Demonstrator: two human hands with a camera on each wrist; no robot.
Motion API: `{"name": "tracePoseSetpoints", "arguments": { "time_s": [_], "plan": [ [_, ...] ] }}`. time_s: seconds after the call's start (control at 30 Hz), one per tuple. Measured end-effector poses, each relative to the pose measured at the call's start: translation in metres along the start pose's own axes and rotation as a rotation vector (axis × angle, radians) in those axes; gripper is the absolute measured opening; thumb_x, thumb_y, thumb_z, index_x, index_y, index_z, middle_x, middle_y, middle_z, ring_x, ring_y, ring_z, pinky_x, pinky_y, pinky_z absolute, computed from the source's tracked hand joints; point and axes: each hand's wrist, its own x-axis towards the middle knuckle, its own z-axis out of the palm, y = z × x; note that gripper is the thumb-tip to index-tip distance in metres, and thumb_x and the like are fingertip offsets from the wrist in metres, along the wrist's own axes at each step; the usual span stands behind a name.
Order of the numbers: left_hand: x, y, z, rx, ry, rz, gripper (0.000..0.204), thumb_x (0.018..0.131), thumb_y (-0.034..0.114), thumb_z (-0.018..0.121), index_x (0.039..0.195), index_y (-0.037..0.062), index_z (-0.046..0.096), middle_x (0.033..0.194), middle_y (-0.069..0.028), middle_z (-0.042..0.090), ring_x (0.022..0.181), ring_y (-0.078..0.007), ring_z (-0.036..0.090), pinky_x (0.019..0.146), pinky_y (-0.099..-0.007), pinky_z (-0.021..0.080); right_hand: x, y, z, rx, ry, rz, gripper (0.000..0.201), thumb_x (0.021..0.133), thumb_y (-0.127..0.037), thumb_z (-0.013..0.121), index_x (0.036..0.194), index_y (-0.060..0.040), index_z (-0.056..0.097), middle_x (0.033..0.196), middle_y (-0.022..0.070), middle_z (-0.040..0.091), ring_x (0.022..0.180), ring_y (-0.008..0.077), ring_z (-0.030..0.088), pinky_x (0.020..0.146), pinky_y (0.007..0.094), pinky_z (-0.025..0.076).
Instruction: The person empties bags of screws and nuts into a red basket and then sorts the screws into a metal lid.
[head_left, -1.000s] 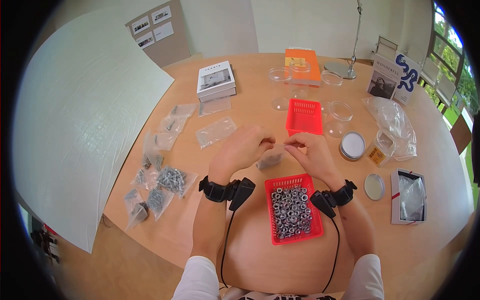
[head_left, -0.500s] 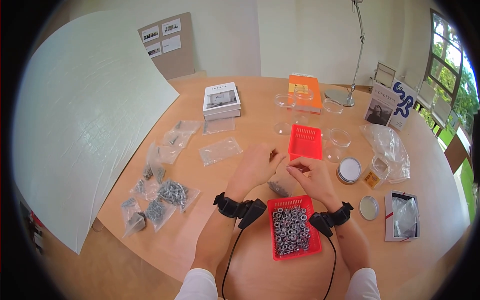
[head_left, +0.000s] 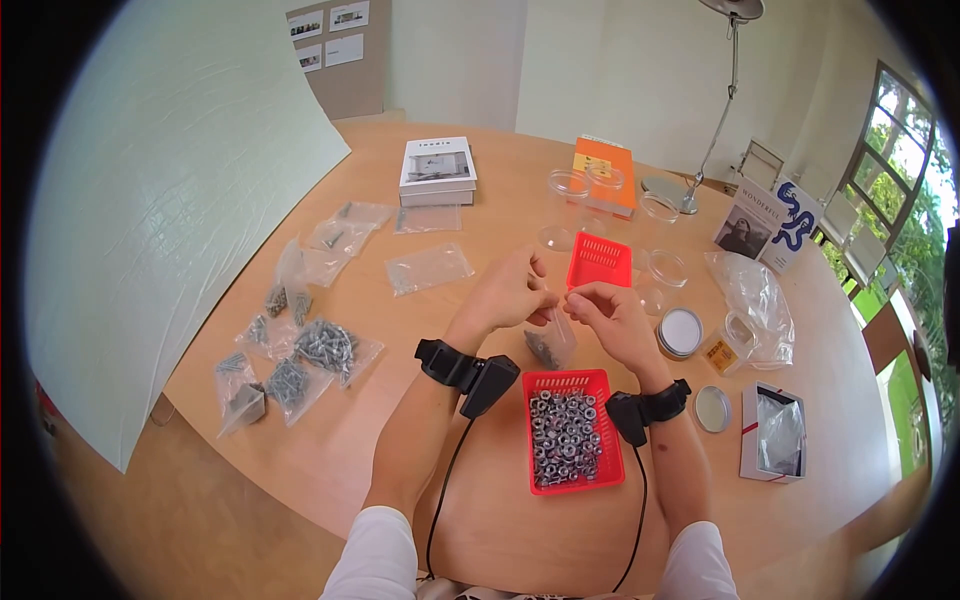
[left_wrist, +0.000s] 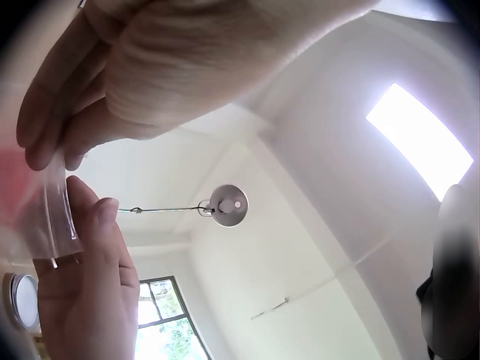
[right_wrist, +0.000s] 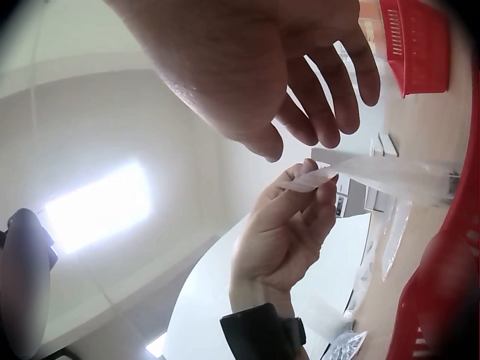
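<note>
A small clear bag with grey metal pieces in its bottom (head_left: 550,345) hangs above the far edge of a red basket of nuts (head_left: 575,440). My left hand (head_left: 505,295) pinches the bag's top edge between thumb and fingers; the left wrist view shows the plastic (left_wrist: 56,214) stretching down from that left hand (left_wrist: 165,67). Close at the bag's right side is my right hand (head_left: 618,318). In the right wrist view the right hand (right_wrist: 247,64) has its fingers spread and loosely bent, thumb apart from them, with a gap to the bag's held edge (right_wrist: 311,180).
Several bags of screws (head_left: 325,345) lie at the left, near a flat clear bag (head_left: 430,269). An empty red basket (head_left: 600,262) stands beyond the hands, among clear round containers (head_left: 668,267). At the right are a round tin (head_left: 680,332) and an open box (head_left: 773,435).
The head view has shifted. The bag's filled bottom has swung, and the bag hangs more plainly below my left hand. My right hand stays close beside it.
</note>
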Motion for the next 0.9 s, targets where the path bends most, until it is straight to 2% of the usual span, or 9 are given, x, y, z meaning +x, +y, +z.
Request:
{"name": "tracePoseSetpoints", "arguments": {
  "time_s": [0.1,0.2,0.4,0.5,0.6,0.8,0.9],
  "plan": [
    [0.004,-0.007,-0.002,-0.064,-0.039,0.003,0.031,0.087,-0.002,0.065,0.107,-0.0021,0.041,0.086,-0.0205,0.070,0.074,-0.0244,0.073,0.065,-0.0335,0.064,0.004,-0.013,0.003,-0.185,-0.076,-0.035,0.029,0.089,-0.021,0.075,0.104,0.0033,0.070,0.090,0.0118,0.074,0.081,0.0148,0.071,0.074,0.0289,0.056],
    [0.007,-0.014,-0.005,-0.112,-0.090,0.035,0.031,0.088,-0.003,0.063,0.107,-0.0016,0.039,0.089,-0.0206,0.070,0.075,-0.0242,0.073,0.066,-0.0337,0.064,0.007,-0.015,0.003,-0.235,-0.095,-0.012,0.033,0.084,-0.023,0.079,0.101,0.0044,0.070,0.089,0.0111,0.074,0.080,0.0147,0.071,0.072,0.0287,0.056],
    [0.006,-0.008,-0.006,-0.044,-0.094,-0.042,0.038,0.084,0.002,0.070,0.106,-0.0002,0.039,0.087,-0.0188,0.070,0.076,-0.0235,0.073,0.065,-0.0335,0.063,0.010,-0.024,0.004,-0.324,-0.091,-0.015,0.034,0.078,-0.023,0.083,0.094,0.0037,0.071,0.084,0.0096,0.073,0.077,0.0134,0.071,0.071,0.0267,0.056],
    [0.007,-0.009,-0.007,-0.036,-0.083,-0.025,0.041,0.081,0.006,0.074,0.104,0.0008,0.040,0.085,-0.0166,0.069,0.077,-0.0228,0.072,0.063,-0.0325,0.062,0.010,-0.030,0.006,-0.375,-0.101,-0.013,0.032,0.078,-0.022,0.083,0.093,0.0037,0.072,0.082,0.0098,0.073,0.076,0.0125,0.071,0.070,0.0262,0.056],
    [0.007,-0.006,-0.007,-0.037,-0.039,-0.029,0.042,0.079,0.007,0.076,0.102,0.0017,0.041,0.083,-0.0150,0.068,0.075,-0.0212,0.071,0.060,-0.0319,0.061,0.012,-0.028,0.006,-0.318,-0.091,0.039,0.031,0.078,-0.022,0.082,0.094,0.0040,0.072,0.081,0.0096,0.074,0.076,0.0127,0.070,0.070,0.0265,0.056],
    [0.004,-0.003,-0.006,-0.001,-0.061,-0.061,0.039,0.083,0.007,0.072,0.105,0.0033,0.040,0.086,-0.0147,0.069,0.074,-0.0202,0.071,0.060,-0.0323,0.059,0.015,-0.019,0.000,-0.176,-0.133,0.088,0.024,0.083,-0.016,0.075,0.095,0.0047,0.073,0.083,0.0097,0.075,0.077,0.0138,0.071,0.071,0.0269,0.055],
    [0.008,-0.010,-0.007,0.013,-0.090,-0.056,0.039,0.085,0.009,0.071,0.107,0.0036,0.040,0.088,-0.0147,0.069,0.076,-0.0203,0.071,0.061,-0.0319,0.059,0.017,-0.020,-0.004,-0.215,-0.195,0.160,0.017,0.091,-0.012,0.069,0.098,0.0033,0.071,0.087,0.0070,0.074,0.079,0.0097,0.068,0.071,0.0245,0.052]
  ]
}}
